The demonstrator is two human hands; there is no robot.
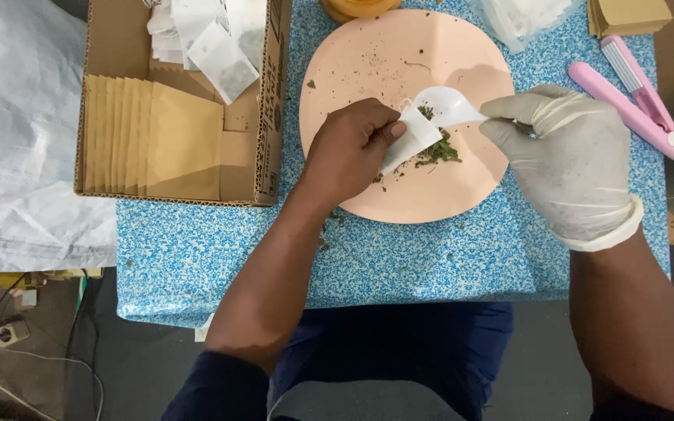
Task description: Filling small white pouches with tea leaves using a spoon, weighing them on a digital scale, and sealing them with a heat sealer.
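Observation:
My bare left hand (350,148) pinches a small white paper sachet (409,137) over a round pink plate (368,62). My right hand (569,160), in a white glove, holds a white plastic spoon (448,104) whose bowl sits at the sachet's mouth. A small heap of dried green leaves (440,152) lies on the plate just below the sachet, with crumbs scattered across the plate.
A cardboard box (268,117) at the left holds a row of brown paper envelopes (150,136) and white sachets (212,39). A pink heat sealer (635,101) lies at the right. More brown envelopes (629,14) and a clear bag (524,17) sit at the back. The table has a blue speckled cover (399,257).

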